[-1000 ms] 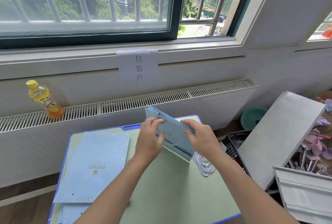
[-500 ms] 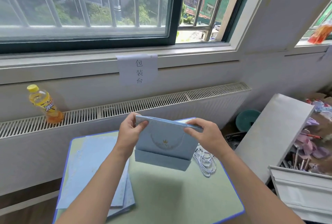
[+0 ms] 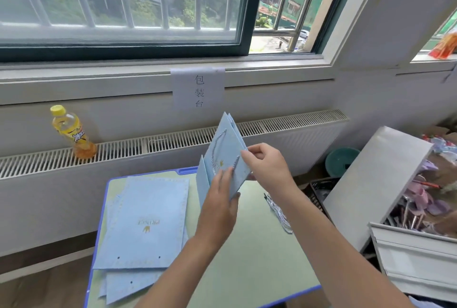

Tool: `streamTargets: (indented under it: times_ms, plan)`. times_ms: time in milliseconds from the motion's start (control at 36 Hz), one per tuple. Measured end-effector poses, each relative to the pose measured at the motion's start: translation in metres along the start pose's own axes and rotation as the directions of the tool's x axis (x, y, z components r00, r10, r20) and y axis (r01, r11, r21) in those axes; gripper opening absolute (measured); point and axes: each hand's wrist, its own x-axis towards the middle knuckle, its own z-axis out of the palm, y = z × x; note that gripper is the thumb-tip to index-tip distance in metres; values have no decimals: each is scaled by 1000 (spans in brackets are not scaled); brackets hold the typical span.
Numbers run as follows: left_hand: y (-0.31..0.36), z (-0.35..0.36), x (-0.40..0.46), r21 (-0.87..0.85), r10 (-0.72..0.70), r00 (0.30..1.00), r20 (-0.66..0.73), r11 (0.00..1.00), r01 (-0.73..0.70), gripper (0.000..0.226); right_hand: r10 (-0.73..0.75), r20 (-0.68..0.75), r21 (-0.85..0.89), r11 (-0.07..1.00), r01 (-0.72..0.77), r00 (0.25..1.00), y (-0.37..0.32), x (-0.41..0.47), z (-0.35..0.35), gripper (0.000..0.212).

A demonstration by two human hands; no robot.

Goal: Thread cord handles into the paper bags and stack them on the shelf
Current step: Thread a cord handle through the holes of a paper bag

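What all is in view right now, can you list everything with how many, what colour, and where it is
held paper bag: one, light blue, cord handle threaded, raised over the desk's far edge
flat paper bags: a stack, exact count unclear, light blue, left side of desk
loose cords: a bundle, white and blue, right side of desk
desk: one, pale green top with blue rim, centre
drink bottle: one, yellow, on the radiator cover at left
paper sign: one, white, taped under the windowsill
basin: one, teal, on the floor at right
left hand: one, touches the bag's near face
right hand: one, pinches the bag's right edge
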Motion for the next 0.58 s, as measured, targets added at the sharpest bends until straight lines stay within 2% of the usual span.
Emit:
streamTargets:
  times_ms: [56,111,194,250,306,361,417,472,528,583]
  plan:
    - [5,-5,2,-9,-32,993,-115,999,31,51,-3,123,138,990,-14,992,0,-2,-3,18]
    - [11,-14,4,-73,-122,973,-198,991,110,40,-59,159,119,992,40,985,8,-1,-9,21]
    - [11,-23,8,-261,-338,904,-263,927,271,26,-186,49,-232,954,192,981,47,15,-21,24]
    - [7,-22,5,-379,-437,861,-261,866,325,28,-206,31,-385,901,202,978,79,23,-28,42]
    - [0,-19,2,-453,-512,818,-263,814,364,28,-131,103,-402,901,161,986,106,24,-36,55]
    - [-9,-14,-2,-500,-583,763,-281,767,401,27,2,218,-351,933,76,976,127,19,-43,53]
    - [-17,-10,-8,-538,-625,717,-309,736,410,23,66,278,-316,949,26,958,145,13,-45,44]
    - [-21,-3,-14,-527,-638,702,-316,733,429,17,55,262,-274,962,20,964,160,11,-45,29]
    - [-25,7,-19,-438,-634,709,-308,756,487,9,48,233,-226,974,6,971,174,8,-43,18]
    - [-32,22,-27,-249,-613,736,-288,790,560,37,62,209,-212,977,-16,976,186,7,-41,15]
